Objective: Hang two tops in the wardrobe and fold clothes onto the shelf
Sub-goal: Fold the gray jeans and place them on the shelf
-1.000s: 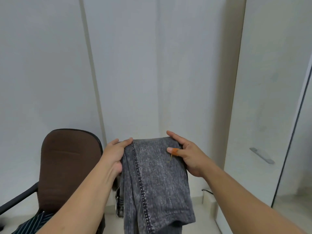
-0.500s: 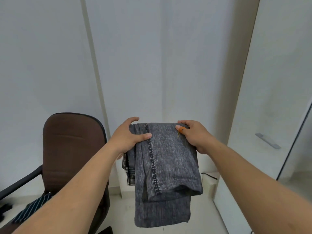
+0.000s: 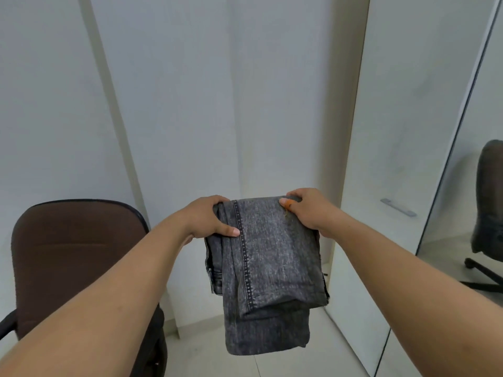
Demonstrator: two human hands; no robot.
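White wardrobe panels (image 3: 190,104) filled the upper frame, with a white door (image 3: 402,131) and its handle (image 3: 398,207) at the right. Held in mid-air at the centre of the frame were the folded grey jeans (image 3: 269,268), doubled over, their fold edge running left to right along the top and their long axis hanging straight down toward the pale floor (image 3: 206,349). The left hand (image 3: 209,219) gripped the top left corner, thumb laid across the front near the stitched seam, fingers curled behind. The right hand (image 3: 307,208) gripped the top right corner likewise, its thumb wearing an orange band. Both hands sat level and about equally far forward, so neither was clearly nearer the wardrobe. No shelf showed in view; judging by the task, the jeans would have to travel toward one, probably rightward past the door. A brown office chair (image 3: 73,254) stood at lower left, its reflection in a mirror (image 3: 476,186) at far right.
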